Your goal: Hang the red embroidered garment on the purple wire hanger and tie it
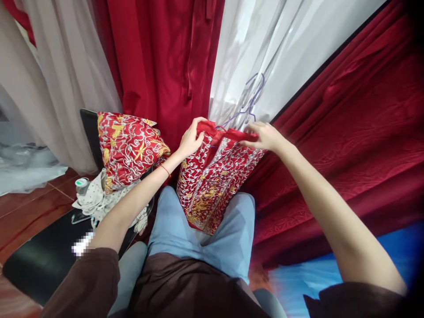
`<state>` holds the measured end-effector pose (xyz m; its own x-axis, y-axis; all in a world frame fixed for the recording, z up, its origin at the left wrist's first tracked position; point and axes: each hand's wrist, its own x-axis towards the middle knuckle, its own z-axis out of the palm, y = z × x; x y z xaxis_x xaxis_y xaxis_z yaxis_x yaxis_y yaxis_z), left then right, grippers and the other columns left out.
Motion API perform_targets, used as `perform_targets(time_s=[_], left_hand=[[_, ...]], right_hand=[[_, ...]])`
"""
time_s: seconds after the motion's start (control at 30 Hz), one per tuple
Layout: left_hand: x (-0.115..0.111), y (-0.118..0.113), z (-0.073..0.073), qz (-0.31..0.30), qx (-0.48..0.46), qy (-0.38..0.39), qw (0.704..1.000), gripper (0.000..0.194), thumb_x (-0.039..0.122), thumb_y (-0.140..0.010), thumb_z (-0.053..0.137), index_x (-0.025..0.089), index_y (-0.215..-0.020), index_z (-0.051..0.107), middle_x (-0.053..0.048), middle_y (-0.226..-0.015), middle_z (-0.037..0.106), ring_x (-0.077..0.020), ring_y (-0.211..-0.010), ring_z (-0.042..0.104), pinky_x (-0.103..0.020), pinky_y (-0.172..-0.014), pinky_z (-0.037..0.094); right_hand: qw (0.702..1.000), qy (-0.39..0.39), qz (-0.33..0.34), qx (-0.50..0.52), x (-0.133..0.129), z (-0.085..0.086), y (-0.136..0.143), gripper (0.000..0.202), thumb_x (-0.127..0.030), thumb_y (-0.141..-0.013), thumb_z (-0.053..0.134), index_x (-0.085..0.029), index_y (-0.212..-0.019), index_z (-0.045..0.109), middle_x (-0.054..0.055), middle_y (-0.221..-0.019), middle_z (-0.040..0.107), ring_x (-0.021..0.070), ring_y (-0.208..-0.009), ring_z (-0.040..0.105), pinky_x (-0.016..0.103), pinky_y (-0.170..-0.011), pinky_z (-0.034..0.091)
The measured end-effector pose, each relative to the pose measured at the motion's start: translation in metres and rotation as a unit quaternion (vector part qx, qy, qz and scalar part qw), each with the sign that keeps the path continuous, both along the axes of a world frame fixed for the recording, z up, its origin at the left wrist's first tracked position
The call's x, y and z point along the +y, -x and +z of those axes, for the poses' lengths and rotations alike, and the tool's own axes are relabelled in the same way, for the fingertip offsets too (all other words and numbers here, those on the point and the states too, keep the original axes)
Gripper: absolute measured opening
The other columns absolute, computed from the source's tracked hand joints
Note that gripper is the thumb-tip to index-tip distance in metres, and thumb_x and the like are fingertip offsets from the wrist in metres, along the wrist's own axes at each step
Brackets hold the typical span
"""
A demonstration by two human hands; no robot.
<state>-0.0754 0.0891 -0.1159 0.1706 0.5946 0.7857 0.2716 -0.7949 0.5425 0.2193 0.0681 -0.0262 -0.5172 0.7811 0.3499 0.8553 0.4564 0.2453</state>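
A red skirt-like garment [212,185] with silver and gold embroidery hangs in front of my legs. Its plain red waistband is at the top, by a purple wire hanger [243,110]. My left hand [192,140] pinches the left end of the waistband between thumb and fingers. On the right end, my right hand [261,136] grips the band in the same way, fingers behind and thumb in front. The lower part of the hanger is hidden behind or inside the garment, so I cannot tell how they are joined.
Left of me, a black chair [36,256] bears another embroidered red garment [130,145], a pale spotted cloth [96,196] and a small jar with a green-marked lid [81,184]. Red curtains [155,57] and white curtains [238,44] hang ahead. Dark red fabric [347,132] hangs at right.
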Motion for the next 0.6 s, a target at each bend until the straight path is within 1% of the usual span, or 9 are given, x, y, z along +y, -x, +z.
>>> perform_targets(time_s=[0.07,0.1,0.13,0.2,0.27,0.3,0.37,0.47,0.6], left_hand=[[0.012,0.000,-0.003,0.003,-0.039,0.025,0.999,0.046,0.013,-0.088,0.052,0.024,-0.131,0.043,-0.008,-0.118,0.064,-0.0201,-0.109,0.065,-0.041,-0.101,0.049],[0.020,0.000,-0.004,0.010,-0.059,0.042,0.997,0.043,0.015,-0.088,0.054,0.022,-0.129,0.045,-0.007,-0.111,0.066,-0.0199,-0.103,0.066,-0.040,-0.098,0.050],[0.027,0.001,-0.004,0.018,-0.074,0.062,0.995,0.035,0.019,-0.088,0.056,0.020,-0.123,0.050,-0.007,-0.104,0.067,-0.0201,-0.098,0.067,-0.039,-0.094,0.052],[0.041,0.006,-0.004,0.029,-0.075,0.098,0.992,0.018,0.031,-0.089,0.059,0.017,-0.102,0.059,-0.006,-0.089,0.067,-0.0212,-0.090,0.067,-0.039,-0.088,0.053],[0.049,0.012,-0.001,0.029,-0.052,0.111,0.992,0.027,0.043,-0.090,0.058,0.017,-0.083,0.061,-0.005,-0.078,0.065,-0.0217,-0.084,0.066,-0.039,-0.084,0.054],[0.051,0.015,0.000,0.025,-0.042,0.103,0.993,0.033,0.047,-0.091,0.057,0.017,-0.079,0.061,-0.004,-0.076,0.064,-0.0216,-0.083,0.065,-0.039,-0.083,0.053],[0.052,0.021,0.004,0.024,-0.042,0.074,0.996,0.038,0.054,-0.091,0.056,0.018,-0.081,0.062,-0.004,-0.078,0.064,-0.0212,-0.084,0.065,-0.039,-0.084,0.053],[0.051,0.026,0.006,0.039,-0.060,0.043,0.996,0.043,0.062,-0.091,0.053,0.020,-0.088,0.063,-0.004,-0.084,0.064,-0.0212,-0.089,0.064,-0.039,-0.089,0.051],[0.050,0.027,0.003,0.060,-0.077,0.039,0.994,0.050,0.068,-0.091,0.045,0.021,-0.093,0.063,-0.005,-0.090,0.064,-0.0220,-0.096,0.064,-0.040,-0.092,0.049]], right_hand=[[0.995,0.023,-0.075,-0.059,0.005,-0.010,-0.028,0.049,-0.060,-0.084,0.055,-0.017,-0.103,0.068,0.015,-0.102,0.070,0.0294,-0.096,0.060,0.043,-0.083,0.043],[0.992,0.040,-0.101,-0.067,0.008,-0.013,-0.038,0.045,-0.058,-0.087,0.053,-0.018,-0.100,0.069,0.014,-0.101,0.071,0.0287,-0.095,0.061,0.042,-0.082,0.043],[0.990,0.059,-0.112,-0.057,0.010,-0.015,-0.046,0.042,-0.055,-0.089,0.049,-0.019,-0.097,0.069,0.013,-0.098,0.072,0.0269,-0.091,0.061,0.040,-0.080,0.043],[0.992,0.081,-0.096,-0.004,0.012,-0.017,-0.053,0.040,-0.050,-0.093,0.043,-0.020,-0.093,0.069,0.010,-0.089,0.072,0.0224,-0.079,0.061,0.035,-0.075,0.044],[0.994,0.070,-0.064,0.057,0.011,-0.015,-0.050,0.041,-0.050,-0.095,0.039,-0.021,-0.091,0.068,0.007,-0.078,0.069,0.0197,-0.068,0.057,0.032,-0.069,0.043],[0.994,0.055,-0.053,0.079,0.009,-0.014,-0.046,0.042,-0.051,-0.095,0.038,-0.021,-0.089,0.067,0.007,-0.074,0.067,0.0193,-0.065,0.055,0.032,-0.066,0.043],[0.993,0.020,-0.042,0.107,0.006,-0.012,-0.035,0.046,-0.055,-0.096,0.036,-0.021,-0.089,0.066,0.006,-0.070,0.064,0.0196,-0.063,0.053,0.032,-0.064,0.041],[0.992,-0.028,-0.035,0.122,0.002,-0.009,-0.016,0.052,-0.058,-0.097,0.031,-0.020,-0.093,0.067,0.008,-0.073,0.063,0.0215,-0.065,0.054,0.034,-0.065,0.042],[0.987,-0.072,-0.032,0.142,0.000,-0.009,0.002,0.052,-0.053,-0.099,0.027,-0.020,-0.101,0.067,0.010,-0.076,0.064,0.0247,-0.070,0.056,0.037,-0.069,0.043]])
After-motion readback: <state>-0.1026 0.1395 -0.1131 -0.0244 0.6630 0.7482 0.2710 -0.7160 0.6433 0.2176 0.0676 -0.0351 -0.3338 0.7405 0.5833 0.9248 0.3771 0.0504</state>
